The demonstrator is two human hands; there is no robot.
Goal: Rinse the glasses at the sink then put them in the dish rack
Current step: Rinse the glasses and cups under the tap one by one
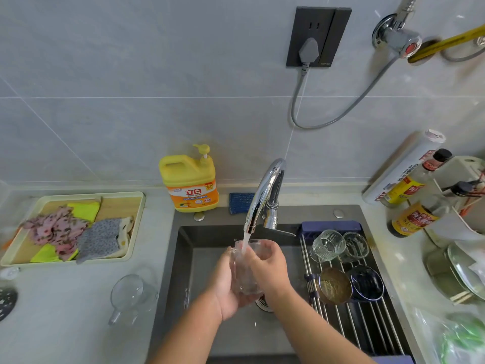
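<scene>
A clear glass (242,281) is held upright over the dark sink (183,258), under water running from the chrome faucet (262,195). My left hand (225,287) cups the glass from the left and below. My right hand (267,264) grips its right side near the rim. The roll-up dish rack (354,321) lies across the sink's right side. Two clear ribbed glasses (328,244) (355,244), an amber glass (334,285) and a dark blue glass (366,282) lie on it. Another clear glass cup with a handle (132,294) lies on the counter to the left.
A yellow dish soap bottle (190,182) and a blue sponge (240,202) stand behind the sink. A tray with cloths (70,229) sits at the left. Sauce bottles (414,219), a roll and plates (464,271) crowd the right counter. A plugged cable hangs on the wall.
</scene>
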